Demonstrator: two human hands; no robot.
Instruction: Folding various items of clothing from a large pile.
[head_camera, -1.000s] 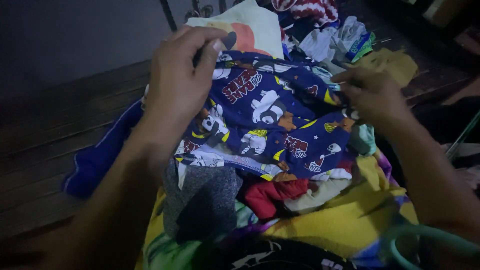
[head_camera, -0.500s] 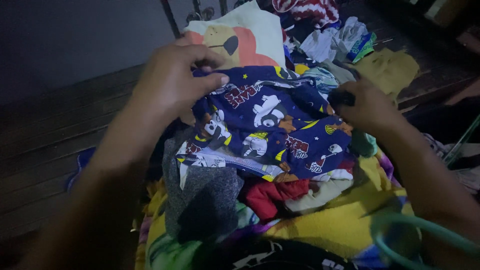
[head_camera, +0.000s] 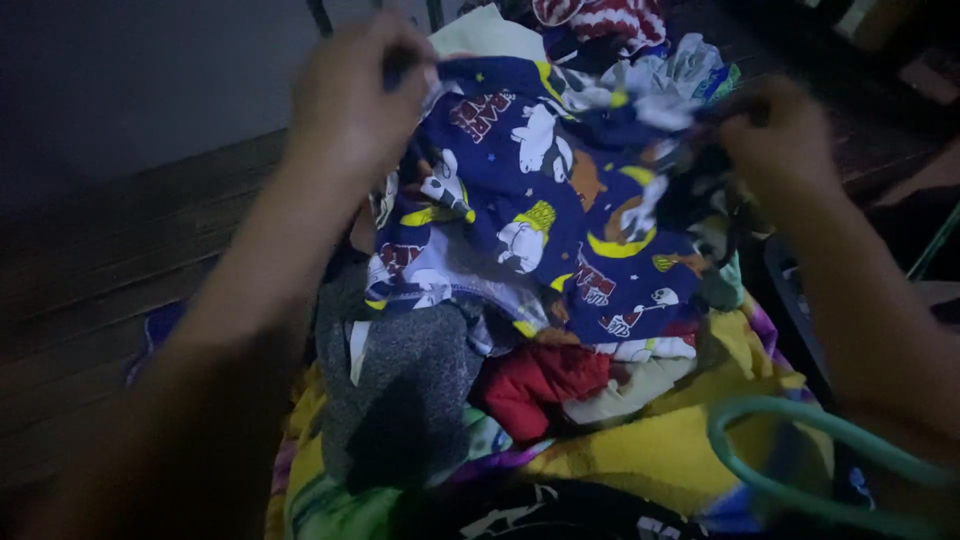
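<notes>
Scene: a dim, head-worn view down onto a heap of mixed laundry, with dark wooden floor boards (head_camera: 90, 270) to the left.
Garment: a navy blue cartoon-print garment (head_camera: 540, 190) with white bears and yellow moons, held up over the top of the pile, its lower edge draping onto the clothes beneath.
Handling: it looks light, thin and floppy, not fragile; it sags between the two grips, so it is judged best taken by an edge or hem at two spread points.
Left hand: the left hand (head_camera: 350, 100) is raised at the garment's upper left corner, fingers closed in a pinch on the cloth, forearm slanting down to the lower left.
Right hand: the right hand (head_camera: 785, 135) is blurred at the upper right edge, fingers curled shut on bunched fabric, forearm running to the lower right.
Beneath: a grey knit piece (head_camera: 400, 390), a red cloth (head_camera: 545, 380) and a yellow blanket (head_camera: 650, 450).
Near edge: a green plastic hanger (head_camera: 800, 425) curves in the lower right.
</notes>
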